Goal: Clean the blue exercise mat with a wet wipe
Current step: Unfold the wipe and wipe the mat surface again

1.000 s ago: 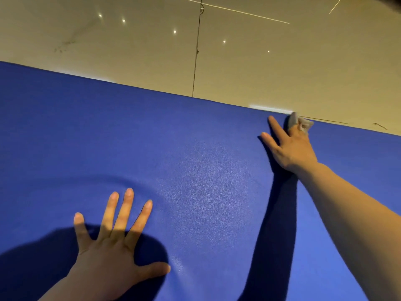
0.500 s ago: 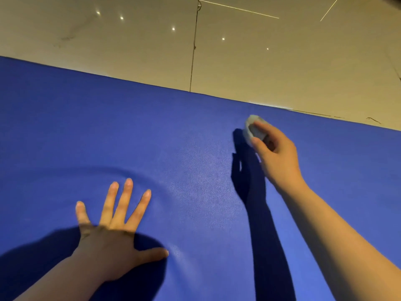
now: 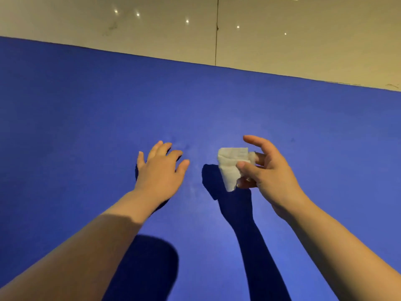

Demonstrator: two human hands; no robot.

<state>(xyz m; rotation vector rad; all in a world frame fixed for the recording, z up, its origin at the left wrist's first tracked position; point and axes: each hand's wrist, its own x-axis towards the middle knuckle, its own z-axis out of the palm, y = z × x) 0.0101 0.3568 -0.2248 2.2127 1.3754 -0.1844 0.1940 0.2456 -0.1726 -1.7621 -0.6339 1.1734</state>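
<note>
Blue exercise mat (image 3: 86, 131) fills most of the head view, spread flat over a pale tiled floor (image 3: 303, 51) whose glossy surface shows small points of reflected light beyond the mat's far edge. Both bare forearms reach forward over the mat. The right hand (image 3: 269, 170) is raised above the surface and pinches a folded white wet wipe (image 3: 233, 165) — thumb pressed on its near face, curled fingers behind it, index finger arched over the top. The wipe hangs to the left of the palm, clear of the mat, and its dark shadow falls just below and to the left of it. The left hand (image 3: 160, 168) is released, palm down, fingers loosely spread and holding nothing; it sits low over the mat's middle, just beside the wipe — whether its fingertips touch the surface cannot be told. Long arm shadows run back toward the near edge of the view.
</note>
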